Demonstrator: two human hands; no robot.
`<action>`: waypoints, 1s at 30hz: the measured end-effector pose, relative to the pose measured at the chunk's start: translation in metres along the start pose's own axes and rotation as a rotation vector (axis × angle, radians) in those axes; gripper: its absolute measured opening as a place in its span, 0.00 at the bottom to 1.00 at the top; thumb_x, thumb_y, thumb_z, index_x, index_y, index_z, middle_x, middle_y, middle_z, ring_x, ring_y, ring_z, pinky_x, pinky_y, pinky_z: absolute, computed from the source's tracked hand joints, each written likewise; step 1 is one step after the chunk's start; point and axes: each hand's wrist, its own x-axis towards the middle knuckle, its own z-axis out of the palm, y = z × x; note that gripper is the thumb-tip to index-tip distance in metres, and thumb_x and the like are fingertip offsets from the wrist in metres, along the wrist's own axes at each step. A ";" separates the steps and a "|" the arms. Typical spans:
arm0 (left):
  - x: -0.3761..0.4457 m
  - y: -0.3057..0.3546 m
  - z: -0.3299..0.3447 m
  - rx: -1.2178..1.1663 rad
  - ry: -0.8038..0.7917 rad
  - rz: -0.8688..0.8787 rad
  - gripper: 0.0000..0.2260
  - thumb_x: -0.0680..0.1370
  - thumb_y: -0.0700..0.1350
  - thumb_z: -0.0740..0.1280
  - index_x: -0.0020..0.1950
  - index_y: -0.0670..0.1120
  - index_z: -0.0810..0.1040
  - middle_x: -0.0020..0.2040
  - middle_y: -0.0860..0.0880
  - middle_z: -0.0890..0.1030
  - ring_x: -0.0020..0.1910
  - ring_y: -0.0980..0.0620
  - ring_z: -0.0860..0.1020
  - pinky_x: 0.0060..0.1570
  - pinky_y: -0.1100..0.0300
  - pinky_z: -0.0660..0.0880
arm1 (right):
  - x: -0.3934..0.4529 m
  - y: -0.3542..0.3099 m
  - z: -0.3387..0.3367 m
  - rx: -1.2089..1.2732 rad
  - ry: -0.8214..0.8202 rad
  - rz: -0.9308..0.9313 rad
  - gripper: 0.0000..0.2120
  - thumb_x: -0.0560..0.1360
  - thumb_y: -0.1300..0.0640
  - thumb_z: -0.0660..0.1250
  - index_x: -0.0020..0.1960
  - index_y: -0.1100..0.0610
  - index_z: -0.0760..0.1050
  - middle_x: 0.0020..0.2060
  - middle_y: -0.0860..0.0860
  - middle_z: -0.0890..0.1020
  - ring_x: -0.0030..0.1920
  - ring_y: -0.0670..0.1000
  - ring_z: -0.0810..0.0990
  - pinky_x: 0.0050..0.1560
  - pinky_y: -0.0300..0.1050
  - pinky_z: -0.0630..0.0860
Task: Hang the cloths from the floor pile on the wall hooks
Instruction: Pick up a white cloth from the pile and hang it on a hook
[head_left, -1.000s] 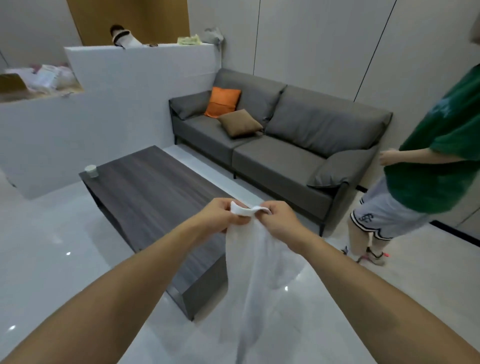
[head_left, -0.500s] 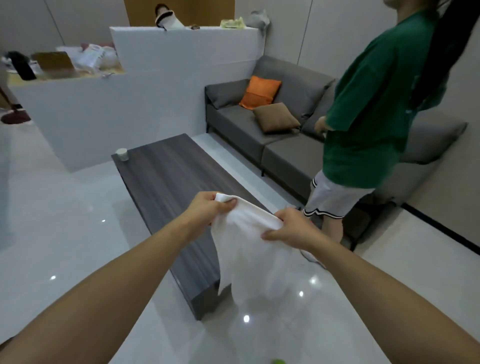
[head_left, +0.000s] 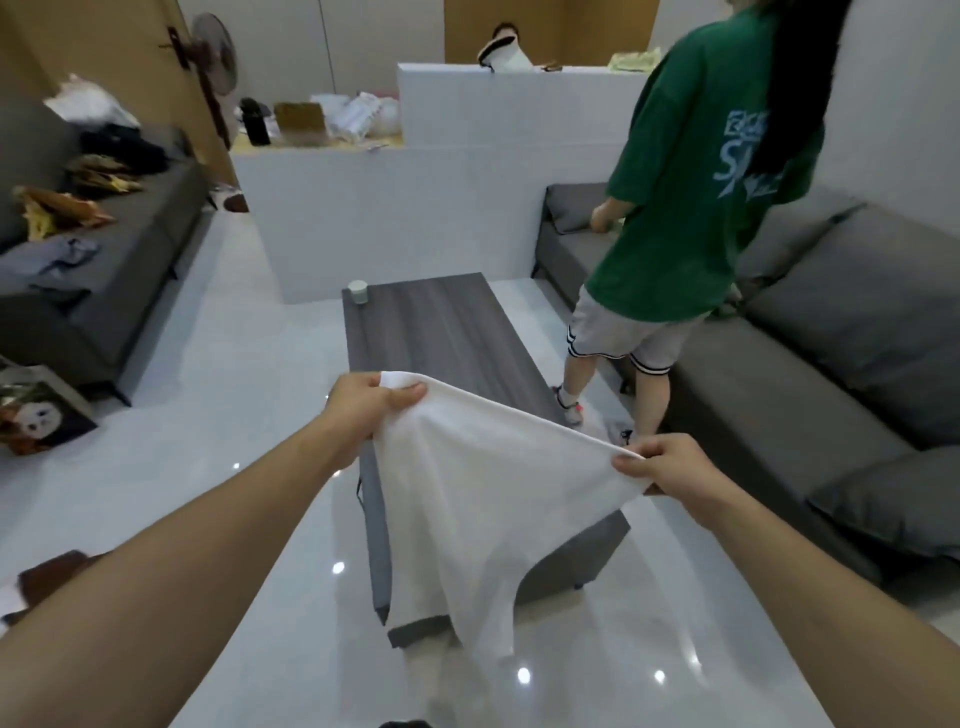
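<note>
Step in hand: carrying one white cloth (head_left: 467, 499), spread above the near end of the table (head_left: 441, 322). Left hand (head_left: 363, 410) and right hand (head_left: 670, 467) each pinch a top corner with curled fingers. No wall hooks visible; next, locate one.

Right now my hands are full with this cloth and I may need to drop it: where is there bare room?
The coffee table top is bare past the small cup. Open floor lies left of it. The left sofa is cluttered with clothes; a person crowds the right sofa.
</note>
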 end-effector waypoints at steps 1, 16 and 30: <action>0.002 0.001 -0.002 -0.004 0.010 -0.005 0.11 0.72 0.48 0.78 0.50 0.43 0.85 0.45 0.46 0.87 0.44 0.48 0.86 0.49 0.53 0.83 | 0.006 -0.004 -0.005 0.066 0.010 -0.012 0.07 0.74 0.61 0.75 0.47 0.64 0.84 0.41 0.56 0.84 0.41 0.52 0.81 0.41 0.43 0.78; 0.122 0.015 -0.060 -0.075 0.191 -0.073 0.08 0.78 0.43 0.70 0.54 0.39 0.82 0.50 0.41 0.85 0.47 0.43 0.83 0.48 0.51 0.82 | 0.166 -0.110 0.030 0.409 -0.029 -0.107 0.11 0.81 0.59 0.65 0.57 0.65 0.79 0.50 0.59 0.84 0.48 0.57 0.82 0.47 0.53 0.80; 0.311 0.110 -0.118 -0.195 0.210 0.058 0.09 0.83 0.47 0.66 0.56 0.43 0.82 0.51 0.46 0.84 0.50 0.47 0.83 0.51 0.52 0.81 | 0.340 -0.290 0.062 0.476 0.014 -0.230 0.10 0.81 0.57 0.65 0.58 0.60 0.81 0.54 0.60 0.84 0.54 0.60 0.82 0.58 0.59 0.80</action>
